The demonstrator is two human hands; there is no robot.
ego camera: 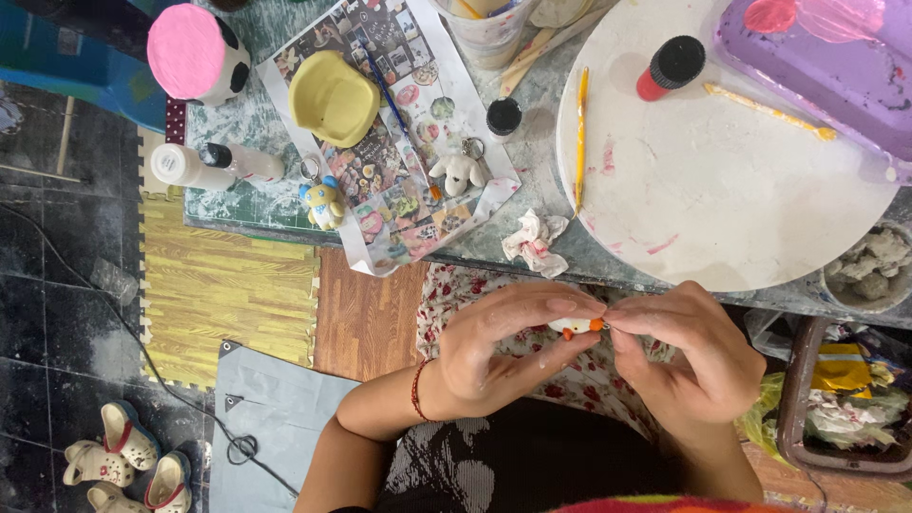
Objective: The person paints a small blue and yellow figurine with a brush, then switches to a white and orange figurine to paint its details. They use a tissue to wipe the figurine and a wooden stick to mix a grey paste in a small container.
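- your left hand (494, 347) cupped a small white figurine with orange bits (573, 328), fingers curled shut around it, held over your lap just below the table edge (475, 249).
- your right hand (698, 356) pinched narrow at the figurine's orange end, fingertips meeting the left thumb.
- by my judgement you were at a fine detailing or attaching step on that orange end.
- the next move called for a steady left grip and tiny, light pressure from the right fingertips.
- the paintbrush (580, 138) lay on the round white board (722, 199), untouched.
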